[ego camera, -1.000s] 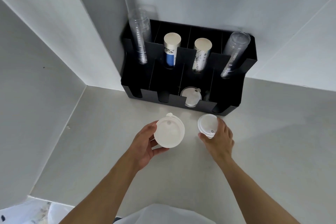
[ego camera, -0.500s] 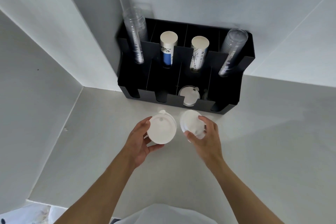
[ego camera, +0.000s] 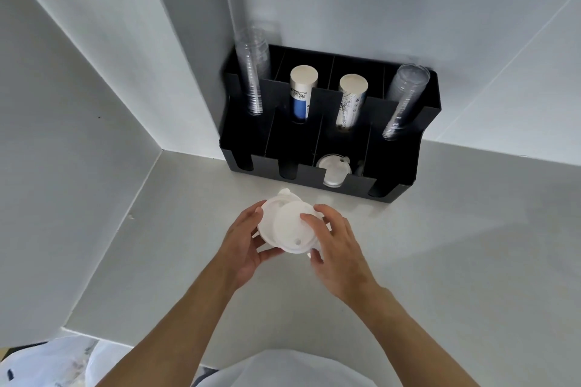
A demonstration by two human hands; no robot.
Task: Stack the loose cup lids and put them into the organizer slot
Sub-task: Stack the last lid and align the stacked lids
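My left hand [ego camera: 240, 248] holds a white cup lid [ego camera: 271, 214] by its left edge, above the counter. My right hand [ego camera: 336, 248] presses a second white lid [ego camera: 290, 229] onto it, overlapping and shifted a little to the right. Both lids sit between my hands, just in front of the black organizer [ego camera: 405, 163]. One front slot of the organizer, third from the left, holds a stack of white lids [ego camera: 333, 170].
The organizer stands in the corner against the wall. Its rear slots hold clear cup stacks [ego camera: 253, 72] at the left and right and two paper cup stacks [ego camera: 303, 88] in the middle. The grey counter [ego camera: 440, 261] spreads to the right; a wall panel closes the left.
My right hand carried its lid left and laid it over the lid in my left hand. Both hands came together; the lids were apart before.
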